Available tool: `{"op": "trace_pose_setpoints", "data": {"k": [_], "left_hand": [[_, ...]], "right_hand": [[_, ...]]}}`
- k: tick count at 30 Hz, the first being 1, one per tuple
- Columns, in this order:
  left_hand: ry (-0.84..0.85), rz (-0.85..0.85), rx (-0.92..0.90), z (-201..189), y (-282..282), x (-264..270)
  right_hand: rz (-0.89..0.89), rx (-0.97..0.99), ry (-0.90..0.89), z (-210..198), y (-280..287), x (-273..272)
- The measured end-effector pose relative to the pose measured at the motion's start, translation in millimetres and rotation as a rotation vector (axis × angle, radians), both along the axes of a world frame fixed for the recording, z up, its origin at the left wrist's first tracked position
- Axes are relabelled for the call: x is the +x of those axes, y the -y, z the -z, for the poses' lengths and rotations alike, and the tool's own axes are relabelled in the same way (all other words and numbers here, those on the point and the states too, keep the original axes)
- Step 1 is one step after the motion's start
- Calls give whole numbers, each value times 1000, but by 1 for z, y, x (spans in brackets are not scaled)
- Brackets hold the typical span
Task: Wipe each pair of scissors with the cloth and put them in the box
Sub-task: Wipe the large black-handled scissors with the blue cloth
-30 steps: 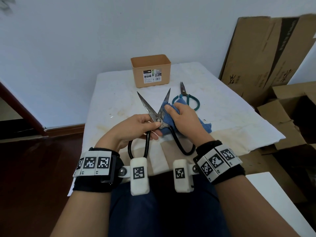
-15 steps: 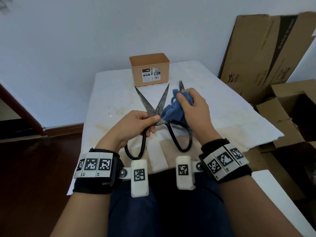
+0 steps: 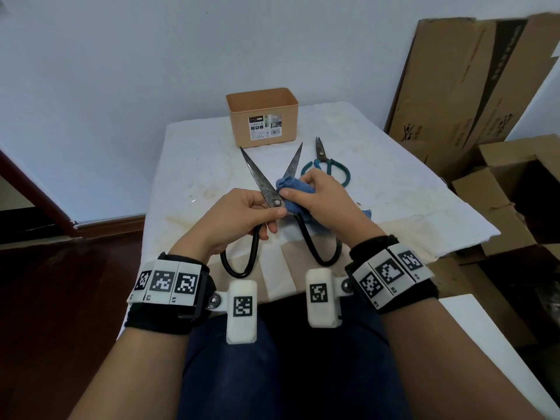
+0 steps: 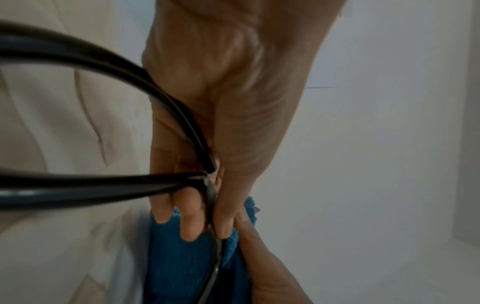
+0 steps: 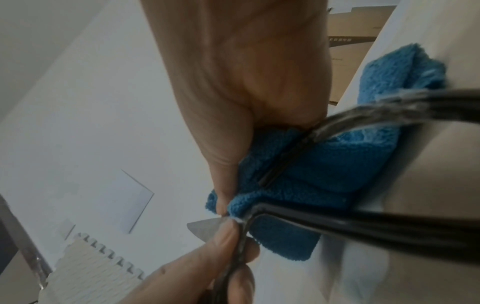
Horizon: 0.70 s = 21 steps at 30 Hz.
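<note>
Large black-handled scissors (image 3: pixel 263 183) are held above the table with their blades spread wide. My left hand (image 3: pixel 242 213) pinches them at the pivot, thumb on top; in the left wrist view the black handle loop (image 4: pixel 78 185) crosses the picture. My right hand (image 3: pixel 321 198) grips a folded blue cloth (image 3: pixel 291 187) around the base of the right blade. In the right wrist view the blue cloth (image 5: pixel 324 168) is wrapped over the metal beside the pivot. A second pair, green-handled scissors (image 3: pixel 328 166), lies shut on the table. The tan box (image 3: pixel 263 119) stands at the far edge.
The table (image 3: pixel 197 165) wears a stained white cover. Flattened cardboard (image 3: pixel 472 80) leans on the wall at the right, with open cartons (image 3: pixel 521 192) beside the table. Dark wooden floor (image 3: pixel 60 298) lies to the left.
My right hand drew the cloth up along the right blade towards its tip, then came back down to the pivot. My left hand kept its hold on the scissors.
</note>
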<state>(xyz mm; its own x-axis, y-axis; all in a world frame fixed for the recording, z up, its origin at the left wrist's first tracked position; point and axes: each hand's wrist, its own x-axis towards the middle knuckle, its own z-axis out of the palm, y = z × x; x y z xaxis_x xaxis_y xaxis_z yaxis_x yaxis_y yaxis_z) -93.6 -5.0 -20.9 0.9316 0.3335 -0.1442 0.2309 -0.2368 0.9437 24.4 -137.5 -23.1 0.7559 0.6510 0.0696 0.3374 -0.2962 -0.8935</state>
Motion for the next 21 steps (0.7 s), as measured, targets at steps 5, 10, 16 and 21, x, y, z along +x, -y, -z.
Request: {"op": "trace_pose_setpoints", "data": {"k": [5, 10, 16, 21], "left_hand": [[32, 1, 43, -2, 2, 1], [45, -15, 112, -3, 2, 2], [37, 18, 173, -9, 1, 1], [33, 17, 166, -8, 1, 2]], "right_hand": [[41, -4, 54, -1, -2, 0], [93, -7, 127, -3, -4, 0], [116, 14, 137, -6, -5, 3], [148, 14, 123, -9, -5, 6]]}}
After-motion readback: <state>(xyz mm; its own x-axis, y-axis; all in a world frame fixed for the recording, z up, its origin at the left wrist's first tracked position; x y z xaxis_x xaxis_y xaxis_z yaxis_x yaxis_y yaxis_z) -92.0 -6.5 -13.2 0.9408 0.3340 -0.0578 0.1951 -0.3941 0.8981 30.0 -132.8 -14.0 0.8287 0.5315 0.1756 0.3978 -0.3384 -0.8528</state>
